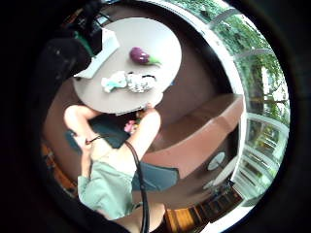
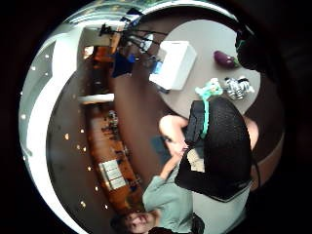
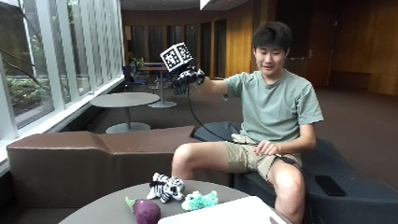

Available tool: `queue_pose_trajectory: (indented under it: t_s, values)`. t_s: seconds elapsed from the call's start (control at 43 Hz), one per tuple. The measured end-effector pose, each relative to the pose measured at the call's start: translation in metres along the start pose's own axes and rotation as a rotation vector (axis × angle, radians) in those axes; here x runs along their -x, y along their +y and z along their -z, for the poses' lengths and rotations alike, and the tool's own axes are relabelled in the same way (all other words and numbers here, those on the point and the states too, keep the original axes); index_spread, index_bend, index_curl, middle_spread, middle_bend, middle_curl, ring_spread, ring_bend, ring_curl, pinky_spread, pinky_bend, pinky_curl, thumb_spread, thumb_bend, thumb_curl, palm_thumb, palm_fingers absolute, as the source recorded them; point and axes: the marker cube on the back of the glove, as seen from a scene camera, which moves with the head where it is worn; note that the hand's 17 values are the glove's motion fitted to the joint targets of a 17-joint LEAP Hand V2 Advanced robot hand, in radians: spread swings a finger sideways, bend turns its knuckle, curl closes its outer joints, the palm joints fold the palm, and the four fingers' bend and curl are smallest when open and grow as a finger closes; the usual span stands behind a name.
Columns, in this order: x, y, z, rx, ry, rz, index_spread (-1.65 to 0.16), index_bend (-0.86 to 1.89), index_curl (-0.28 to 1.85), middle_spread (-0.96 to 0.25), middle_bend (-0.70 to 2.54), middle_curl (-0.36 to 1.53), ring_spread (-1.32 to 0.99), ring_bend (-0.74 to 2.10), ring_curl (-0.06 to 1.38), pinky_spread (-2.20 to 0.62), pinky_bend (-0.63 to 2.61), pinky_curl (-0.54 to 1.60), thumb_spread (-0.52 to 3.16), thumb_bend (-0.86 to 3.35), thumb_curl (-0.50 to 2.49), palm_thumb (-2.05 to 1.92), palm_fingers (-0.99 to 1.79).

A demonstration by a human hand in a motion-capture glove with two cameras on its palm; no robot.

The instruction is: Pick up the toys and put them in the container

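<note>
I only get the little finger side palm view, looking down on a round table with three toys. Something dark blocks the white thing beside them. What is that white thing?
Observer: The thumb side palm view shows it whole: a white rectangular container standing on the table.
Visitor: And where is the hand right now?
Observer: In the outside view the gloved right hand is raised at about the height of the person's shoulder, well above the toys.
Visitor: I can't make out the two pale toys. What are they?
Observer: The outside view shows them from the side: a black-and-white striped zebra and a fluffy teal toy, side by side.
</note>
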Motion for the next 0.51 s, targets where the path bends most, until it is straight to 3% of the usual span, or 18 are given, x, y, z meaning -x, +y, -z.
queue_pose_trajectory:
  t_s: [0.139, 0.302, 0.418, 0.511]
  values:
    - [-0.009, 0.012, 0.017, -0.097, 0.13, -0.024, -0.1, 0.2, 0.11, -0.12, 0.29, 0.09, -0.14, 0.49, 0.14, -0.1, 0.46, 0.16, 0.84, 0.14, 0.04, 0.13, 0.66]
    - [-0.018, -0.011, 0.022, -0.216, 0.424, -0.034, -0.14, 0.19, 0.15, -0.16, 0.32, 0.13, -0.2, 0.52, 0.16, -0.13, 0.47, 0.2, 1.22, 0.18, 0.09, 0.13, 0.62]
    - [-0.028, -0.027, 0.006, -0.206, 0.405, -0.01, -0.16, 0.19, 0.18, -0.18, 0.28, 0.14, -0.22, 0.52, 0.18, -0.14, 0.49, 0.22, 1.39, 0.19, 0.13, 0.12, 0.53]
    - [-0.045, -0.044, -0.022, -0.178, 0.338, 0.024, -0.18, 0.16, 0.21, -0.15, 0.16, 0.14, -0.21, 0.46, 0.18, -0.13, 0.58, 0.27, 1.47, 0.19, 0.15, 0.1, 0.26]
